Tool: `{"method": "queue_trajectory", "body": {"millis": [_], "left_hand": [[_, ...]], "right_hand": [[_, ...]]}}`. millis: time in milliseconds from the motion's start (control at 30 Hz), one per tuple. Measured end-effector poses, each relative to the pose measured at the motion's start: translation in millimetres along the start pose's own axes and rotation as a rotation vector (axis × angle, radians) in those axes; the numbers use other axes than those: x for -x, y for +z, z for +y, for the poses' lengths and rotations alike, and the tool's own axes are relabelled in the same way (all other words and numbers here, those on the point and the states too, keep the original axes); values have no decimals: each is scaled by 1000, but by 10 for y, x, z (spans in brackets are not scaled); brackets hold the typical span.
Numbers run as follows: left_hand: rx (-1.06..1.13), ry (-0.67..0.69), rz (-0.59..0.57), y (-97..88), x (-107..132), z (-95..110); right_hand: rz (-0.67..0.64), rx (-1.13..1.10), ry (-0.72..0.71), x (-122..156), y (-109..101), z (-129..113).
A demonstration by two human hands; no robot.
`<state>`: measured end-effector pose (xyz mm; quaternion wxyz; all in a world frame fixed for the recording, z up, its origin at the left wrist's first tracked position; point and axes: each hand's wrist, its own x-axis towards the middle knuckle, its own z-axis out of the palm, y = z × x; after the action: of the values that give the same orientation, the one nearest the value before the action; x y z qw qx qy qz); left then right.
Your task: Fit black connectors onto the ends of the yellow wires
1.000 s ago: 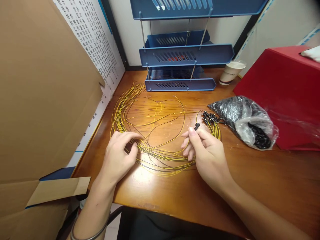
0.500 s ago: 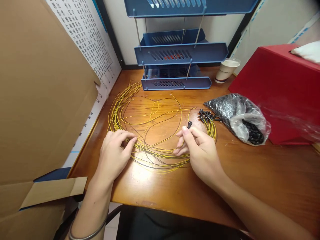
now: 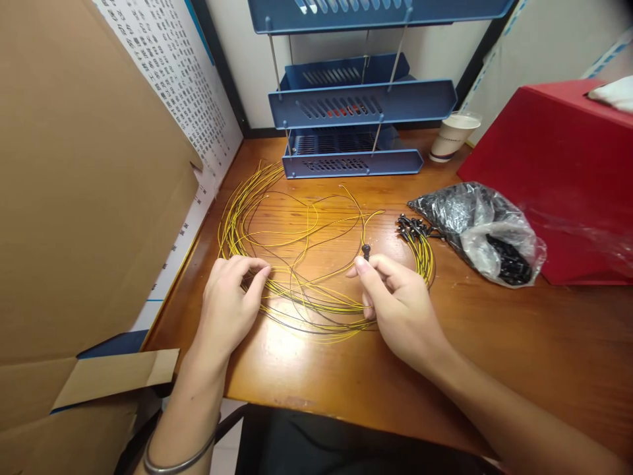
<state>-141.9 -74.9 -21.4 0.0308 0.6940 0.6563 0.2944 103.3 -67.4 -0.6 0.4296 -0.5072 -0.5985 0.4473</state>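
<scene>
"So, what takes up the most room?"

"A wooden desk point(image 3: 524, 369). A brown cardboard box point(image 3: 89, 185) fills the left side, a blue three-tier letter tray point(image 3: 359, 104) stands at the back, and a red box point(image 3: 564, 178) sits at right."

"And between them?"

"A loose coil of yellow and black wires point(image 3: 241, 221). Right of it, a clear plastic bag point(image 3: 477, 227) of black parts."

"The hands?"

"The left hand point(image 3: 229, 297) is at the coil's near left, thumb and forefinger nearly meeting; I can't tell whether they grip a wire. The right hand point(image 3: 403, 307), at the coil's right, has its fingers pinched."

"Anything smaller?"

"A paper cup point(image 3: 451, 138) beside the tray. Smallest, in that right-hand pinch, a black connector point(image 3: 366, 251), upright, yellow wire at its top."
</scene>
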Motion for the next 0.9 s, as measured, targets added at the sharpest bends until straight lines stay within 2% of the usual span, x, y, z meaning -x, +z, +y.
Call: {"method": "queue_trajectory", "body": {"millis": [267, 667, 900], "left_hand": [[-17, -33, 11, 7, -4, 8], [85, -72, -12, 3, 10, 58], [47, 47, 2, 7, -12, 98]], "right_hand": [[-78, -156, 69, 4, 19, 18], [-85, -104, 17, 1, 24, 12], [-95, -82, 15, 23, 27, 36]]}}
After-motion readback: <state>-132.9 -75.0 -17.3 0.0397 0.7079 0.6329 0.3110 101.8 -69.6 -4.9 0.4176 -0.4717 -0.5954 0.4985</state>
